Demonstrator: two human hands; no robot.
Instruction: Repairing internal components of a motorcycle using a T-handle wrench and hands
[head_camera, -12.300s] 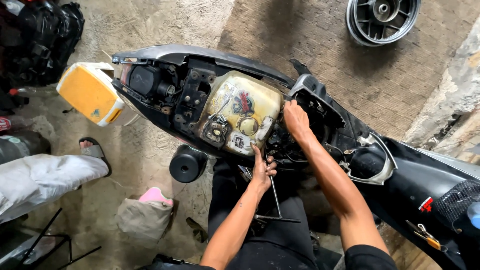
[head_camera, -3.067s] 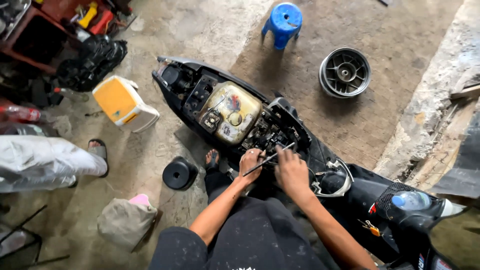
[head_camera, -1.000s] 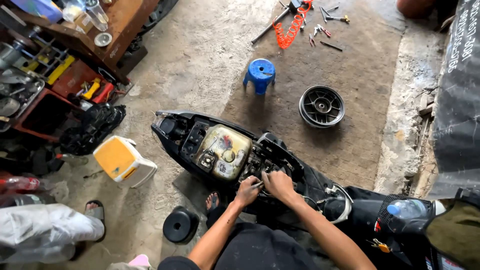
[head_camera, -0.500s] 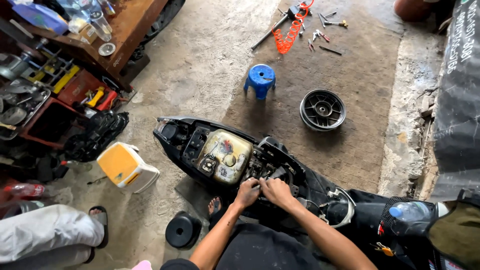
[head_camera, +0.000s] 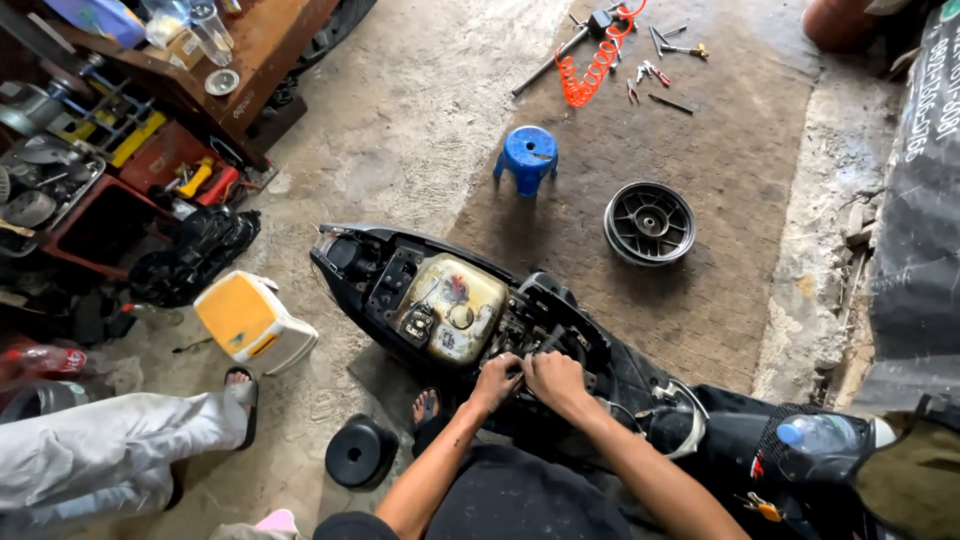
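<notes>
Digging both hands into the stripped scooter (head_camera: 560, 360), my left hand (head_camera: 497, 378) and right hand (head_camera: 553, 376) side by side, fingers curled down into the greasy black frame; can't tell if they're pinching anything. Just ahead of my knuckles sits the yellowed, rounded plastic fuel tank (head_camera: 455, 320). Further out, a ribbed black wheel (head_camera: 649, 222) lies flat on the rough concrete.

The stripped scooter (head_camera: 440, 300) is black, its fuel tank (head_camera: 455, 318) cream with brown stains and a red mark. A bright blue stool (head_camera: 527, 157) stands on grey-brown concrete (beside an orange coiled hose (head_camera: 600, 60)). The box (head_camera: 250, 320) is yellow and white, the wheel (head_camera: 650, 222) dark grey, perhaps black.
</notes>
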